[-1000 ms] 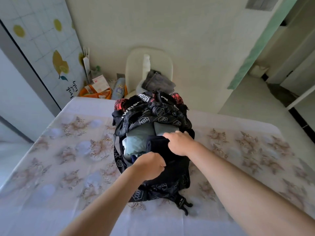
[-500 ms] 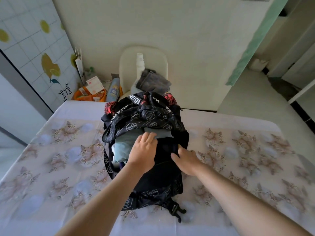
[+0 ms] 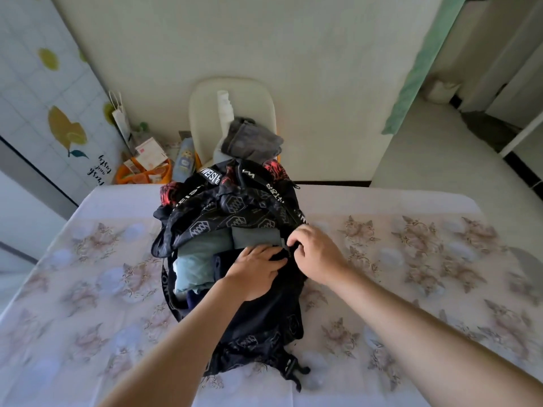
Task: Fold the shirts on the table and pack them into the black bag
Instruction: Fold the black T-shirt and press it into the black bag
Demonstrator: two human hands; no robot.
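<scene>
The bag [image 3: 264,318] lies in the middle of the counter [image 3: 411,259], on a flowered cloth, with its mouth open toward the far side. Folded shirts [image 3: 199,259] sit packed inside: a pale blue one on the left, a grey-green one just behind it and a dark one in front. The bag's lettered straps lie heaped over its far end.

The left hand [image 3: 255,267] rests flat on the dark cloth at the bag's mouth, fingers straight and together, pressing down. The right hand [image 3: 316,251] is just beside it, touching its fingertips; its fingers are curled and pinch the right rim of the bag's opening.

Beyond the counter stands a pale chair [image 3: 205,113] bearing a grey cloth [image 3: 249,141] and a white bottle [image 3: 224,110]. An orange basket [image 3: 141,177] of small packets sits to its left.
</scene>
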